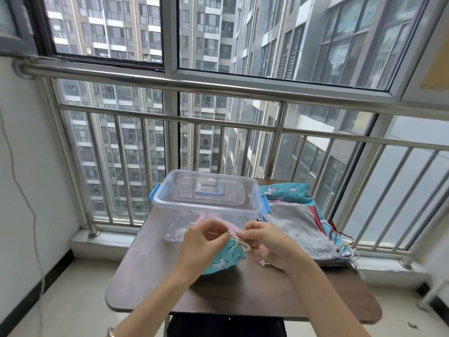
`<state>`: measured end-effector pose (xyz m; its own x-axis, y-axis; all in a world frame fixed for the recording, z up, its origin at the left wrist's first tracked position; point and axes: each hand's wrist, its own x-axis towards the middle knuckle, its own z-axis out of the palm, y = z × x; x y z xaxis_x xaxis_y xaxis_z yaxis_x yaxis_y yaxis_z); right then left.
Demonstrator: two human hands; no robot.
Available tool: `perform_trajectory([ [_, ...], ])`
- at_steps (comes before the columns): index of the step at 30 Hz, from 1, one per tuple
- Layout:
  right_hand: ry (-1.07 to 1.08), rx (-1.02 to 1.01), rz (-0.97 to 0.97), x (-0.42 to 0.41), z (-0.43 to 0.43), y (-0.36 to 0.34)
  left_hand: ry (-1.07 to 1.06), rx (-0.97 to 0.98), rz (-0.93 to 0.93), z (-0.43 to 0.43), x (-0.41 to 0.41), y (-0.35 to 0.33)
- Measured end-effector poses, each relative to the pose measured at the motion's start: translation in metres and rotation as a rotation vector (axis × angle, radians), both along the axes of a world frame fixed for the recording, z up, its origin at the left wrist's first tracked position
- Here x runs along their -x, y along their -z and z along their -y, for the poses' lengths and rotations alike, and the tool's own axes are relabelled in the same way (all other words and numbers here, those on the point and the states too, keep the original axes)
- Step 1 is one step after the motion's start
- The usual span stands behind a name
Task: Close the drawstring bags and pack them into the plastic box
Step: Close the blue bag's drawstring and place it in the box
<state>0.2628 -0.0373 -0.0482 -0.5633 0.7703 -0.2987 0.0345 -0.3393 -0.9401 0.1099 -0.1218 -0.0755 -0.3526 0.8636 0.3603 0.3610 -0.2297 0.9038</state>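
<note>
Pinching 1 cord [241, 242] of 1 teal bag [227, 257]: left hand [203, 242], right hand [266, 242] | 1 plastic box [209, 203] | 1 bag pile [300, 223]

Clear, blue-latched plastic box [206, 200] — lid on — blocks the far side of the brown table [145, 276]. Grey-and-turquoise cloth bags [298, 227] crowd its right; its left lies open.

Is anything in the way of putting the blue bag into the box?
Yes. The clear lid sits on top of the plastic box, covering its opening, so the teal bag in front cannot go in until it is lifted off. The left hand and right hand pinch the bag's drawstring.
</note>
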Motion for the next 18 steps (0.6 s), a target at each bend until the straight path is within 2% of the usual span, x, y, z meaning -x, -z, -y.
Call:
perform_trajectory([
  [3, 0.021, 0.026, -0.053, 0.0, 0.003, 0.001, 0.014, 0.006, 0.086, 0.0, 0.004, 0.0],
  [9, 0.095, 0.095, -0.255, 0.0, 0.002, 0.007, 0.097, 0.0, 0.078, 0.004, 0.009, -0.001],
  [13, 0.153, 0.011, -0.205, 0.004, 0.001, 0.012, 0.129, -0.006, 0.036, 0.005, 0.01, -0.006],
  [18, 0.131, -0.058, -0.153, 0.008, 0.006, 0.01, 0.122, -0.008, 0.162, 0.005, 0.002, -0.011],
])
